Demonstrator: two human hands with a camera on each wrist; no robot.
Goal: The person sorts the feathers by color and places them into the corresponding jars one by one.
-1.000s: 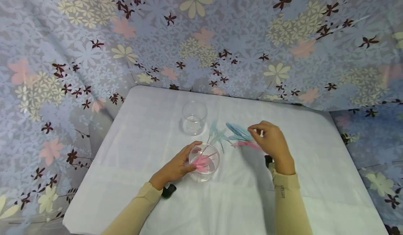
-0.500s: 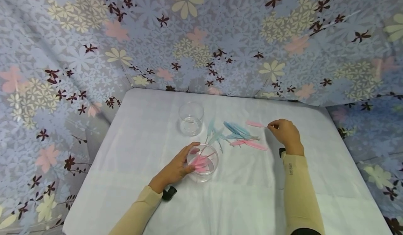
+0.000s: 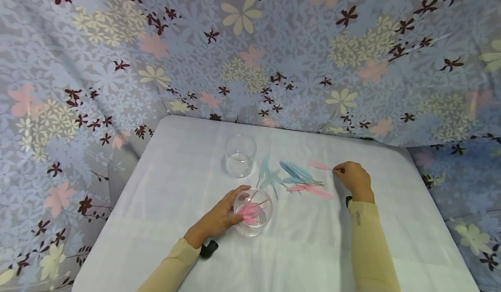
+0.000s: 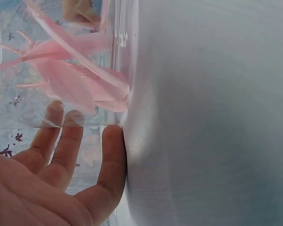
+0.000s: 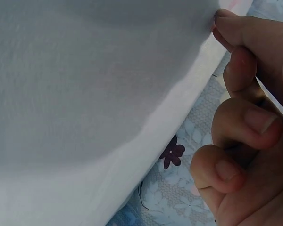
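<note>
My left hand (image 3: 217, 222) grips a clear plastic cup (image 3: 250, 230) from the left, thumb at its near rim and fingers around the wall. Several pink feathers (image 4: 70, 70) lie inside this cup, seen through its side in the left wrist view. Farther right, my right hand (image 3: 355, 181) pinches the quill end of a pink feather (image 3: 318, 165) between thumb and forefinger, low over the table. In the right wrist view the other fingers of the right hand (image 5: 245, 122) are curled, and only a bit of pink shows past the fingertips.
Behind the held cup stands a second clear cup (image 3: 240, 157). Loose blue feathers (image 3: 296, 173) and pink feathers (image 3: 313, 190) lie between the hands, with pale blue feathers (image 3: 269, 178) close to the held cup. A floral cloth (image 3: 242, 66) hangs behind the white-covered table (image 3: 188, 153).
My right hand has moved right, away from above the feather pile, and a pink feather now shows at its fingertips, apart from the others. The left hand stays on the cup.
</note>
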